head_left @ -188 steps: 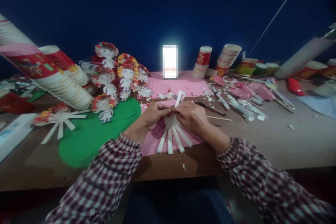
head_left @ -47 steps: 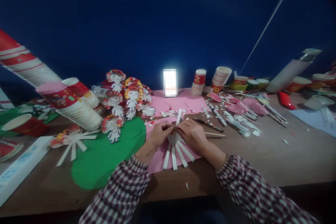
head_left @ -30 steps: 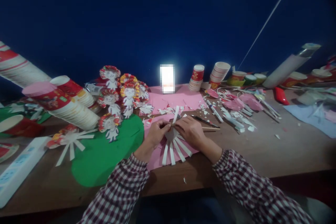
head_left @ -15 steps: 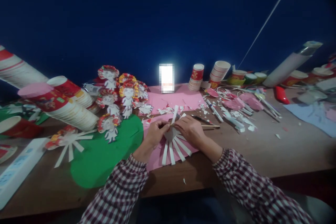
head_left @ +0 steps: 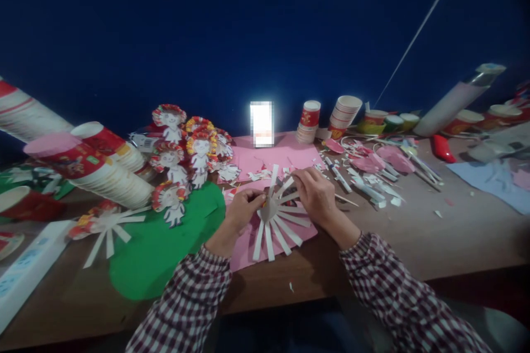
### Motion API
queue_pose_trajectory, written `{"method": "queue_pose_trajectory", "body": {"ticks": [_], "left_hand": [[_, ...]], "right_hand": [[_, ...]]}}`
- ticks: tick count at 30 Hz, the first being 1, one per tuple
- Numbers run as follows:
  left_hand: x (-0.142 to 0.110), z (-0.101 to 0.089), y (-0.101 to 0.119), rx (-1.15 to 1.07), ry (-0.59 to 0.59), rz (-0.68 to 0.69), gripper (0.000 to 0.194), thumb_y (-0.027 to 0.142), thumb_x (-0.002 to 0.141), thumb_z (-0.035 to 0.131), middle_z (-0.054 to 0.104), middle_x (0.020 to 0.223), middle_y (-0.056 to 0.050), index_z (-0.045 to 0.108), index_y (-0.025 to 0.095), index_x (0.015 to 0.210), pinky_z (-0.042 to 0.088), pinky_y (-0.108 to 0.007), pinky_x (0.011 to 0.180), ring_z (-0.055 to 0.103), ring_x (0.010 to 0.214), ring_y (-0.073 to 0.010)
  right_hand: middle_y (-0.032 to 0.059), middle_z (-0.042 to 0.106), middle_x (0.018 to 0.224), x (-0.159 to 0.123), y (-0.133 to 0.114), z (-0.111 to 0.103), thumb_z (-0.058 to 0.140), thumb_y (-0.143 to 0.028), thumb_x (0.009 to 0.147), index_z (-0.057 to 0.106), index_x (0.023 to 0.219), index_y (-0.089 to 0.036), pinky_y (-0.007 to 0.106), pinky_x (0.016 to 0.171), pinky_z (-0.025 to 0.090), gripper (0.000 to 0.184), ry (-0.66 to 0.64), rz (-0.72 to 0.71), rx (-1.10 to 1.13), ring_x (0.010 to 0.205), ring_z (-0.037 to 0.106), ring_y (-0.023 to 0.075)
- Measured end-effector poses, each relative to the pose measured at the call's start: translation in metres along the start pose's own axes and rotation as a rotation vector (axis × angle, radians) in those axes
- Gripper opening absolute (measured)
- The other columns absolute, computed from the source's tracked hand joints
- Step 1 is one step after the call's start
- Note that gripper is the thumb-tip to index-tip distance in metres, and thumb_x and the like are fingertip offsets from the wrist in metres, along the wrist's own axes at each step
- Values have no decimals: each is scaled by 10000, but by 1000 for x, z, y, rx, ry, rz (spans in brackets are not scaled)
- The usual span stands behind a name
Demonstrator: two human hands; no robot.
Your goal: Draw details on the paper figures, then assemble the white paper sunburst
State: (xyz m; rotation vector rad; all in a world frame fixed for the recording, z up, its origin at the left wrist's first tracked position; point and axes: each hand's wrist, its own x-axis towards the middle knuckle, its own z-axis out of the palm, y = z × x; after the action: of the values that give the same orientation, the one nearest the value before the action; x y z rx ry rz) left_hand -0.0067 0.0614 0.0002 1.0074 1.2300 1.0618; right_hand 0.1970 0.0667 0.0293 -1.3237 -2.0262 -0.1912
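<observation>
A paper cup cut into strips (head_left: 269, 210) is splayed flat like a sunburst over the pink sheet (head_left: 244, 253), its white strips fanning out around a round base. My left hand (head_left: 241, 210) pinches its left side near the base between thumb and fingers. At the upper right, my right hand (head_left: 317, 194) has its fingers closed at the outer end of one strip. A second cup cut into strips (head_left: 110, 225), with red and yellow curls on one side, lies left of the green sheet (head_left: 165, 259).
Paper figures with curled red and yellow rims (head_left: 201, 149) stand at the left, beside stacked paper cups (head_left: 111, 179). A bright, blurred-out phone-like screen (head_left: 262, 127) stands at the back. Paper scraps, pens and sticks (head_left: 368, 190) lie to the right, near a red object (head_left: 442, 148).
My right hand has moved right, away from the cup's base and out along a strip. More strips now show on the right side. My left hand stays at the base.
</observation>
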Motion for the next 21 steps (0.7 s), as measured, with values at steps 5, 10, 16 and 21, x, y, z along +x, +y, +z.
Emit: {"method": "queue_pose_trajectory", "body": {"ticks": [5, 10, 16, 21], "left_hand": [[-6, 5, 3, 11, -98, -52, 296, 332, 542, 807, 672, 658, -33, 699, 129, 729, 449, -248, 613, 577, 608, -125], [-8, 6, 4, 40, -114, -44, 294, 347, 563, 804, 666, 656, -23, 699, 137, 741, 446, -242, 602, 563, 598, -117], [-7, 7, 0, 98, -174, -16, 290, 337, 592, 787, 685, 697, -42, 712, 135, 786, 457, -257, 619, 590, 629, -136], [-5, 5, -4, 121, -213, 0, 303, 326, 605, 783, 716, 777, -67, 729, 133, 832, 486, -285, 677, 629, 695, -167]], "right_hand": [[67, 673, 895, 1, 6, -2, 520, -358, 914, 623, 1028, -187, 288, 710, 400, 230, -24, 39, -71, 828, 588, 206], [70, 704, 969, 2, 7, 0, 488, -254, 921, 622, 1079, -187, 306, 753, 422, 218, -66, 8, -5, 870, 605, 215], [80, 713, 971, 1, 4, 3, 473, -206, 918, 588, 1176, -179, 322, 741, 455, 284, -57, -13, 58, 859, 621, 226], [71, 709, 995, 0, 7, 4, 474, -163, 905, 608, 1118, -185, 313, 775, 456, 252, -38, -40, 108, 896, 619, 216]]}}
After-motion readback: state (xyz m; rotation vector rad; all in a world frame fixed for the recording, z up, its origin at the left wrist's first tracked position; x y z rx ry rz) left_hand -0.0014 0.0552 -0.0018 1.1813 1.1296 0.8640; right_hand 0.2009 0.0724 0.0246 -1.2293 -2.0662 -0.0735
